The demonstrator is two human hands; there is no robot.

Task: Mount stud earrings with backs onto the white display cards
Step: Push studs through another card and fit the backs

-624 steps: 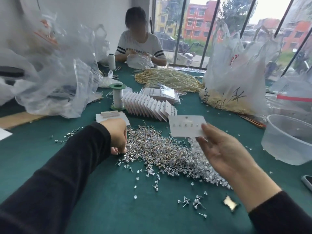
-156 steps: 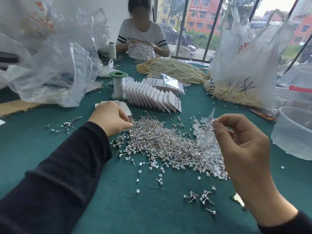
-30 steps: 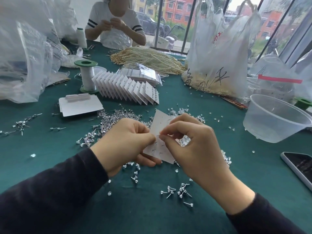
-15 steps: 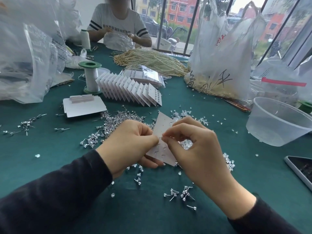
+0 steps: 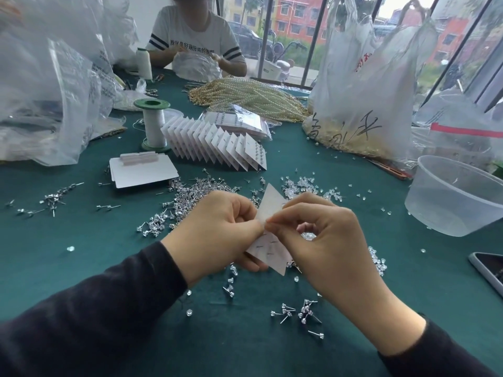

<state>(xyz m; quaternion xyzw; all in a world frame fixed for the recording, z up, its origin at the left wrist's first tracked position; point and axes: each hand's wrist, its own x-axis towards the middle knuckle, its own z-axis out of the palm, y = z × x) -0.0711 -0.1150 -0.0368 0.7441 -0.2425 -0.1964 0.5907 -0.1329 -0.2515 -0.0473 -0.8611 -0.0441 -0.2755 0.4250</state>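
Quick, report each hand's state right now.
Left hand: closed, holding the white card.
Right hand: closed, thumb and forefinger pinching at the card.

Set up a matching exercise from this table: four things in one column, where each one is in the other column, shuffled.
1. spool
2. tub
3. phone
4. card

A. held by left hand and right hand
B. flat, at the right edge of view
C. upright, left of the fanned cards
D. right side, beyond the phone

Pairs: 1-C, 2-D, 3-B, 4-A
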